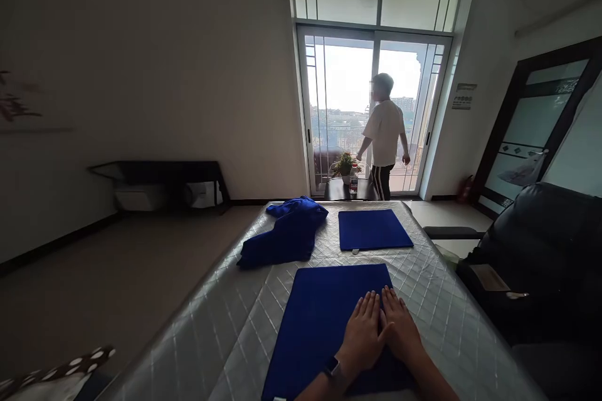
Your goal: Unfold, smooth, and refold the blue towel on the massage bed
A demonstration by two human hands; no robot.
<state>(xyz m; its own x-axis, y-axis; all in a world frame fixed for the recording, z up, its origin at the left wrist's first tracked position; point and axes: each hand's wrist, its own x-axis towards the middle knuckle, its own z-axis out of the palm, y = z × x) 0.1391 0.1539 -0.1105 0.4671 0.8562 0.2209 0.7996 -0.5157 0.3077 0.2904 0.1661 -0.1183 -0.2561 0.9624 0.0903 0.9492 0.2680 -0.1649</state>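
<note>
A flat blue rectangular fabric piece (313, 326), perhaps a cover, lies in front of me on a silver quilted surface (221, 332). My left hand (363, 335) rests palm down on it, fingers stretched forward, with a dark watch (332, 367) on the wrist. Right beside it, my right hand (401, 326) lies flat along the fabric's right edge, the thumbs meeting. Neither hand grips anything. Farther back is a second flat blue fabric piece (375, 229) with a small white tag. To its left sits a crumpled blue cloth (286, 235).
A person (385, 131) in a white top stands by the sliding glass door (338, 88). Near them, a small dark table (336, 189) holds a potted plant (345, 165) and a bottle (353, 182). A black armchair (550, 250) stands at right. Polka-dot fabric (70, 366) shows at lower left.
</note>
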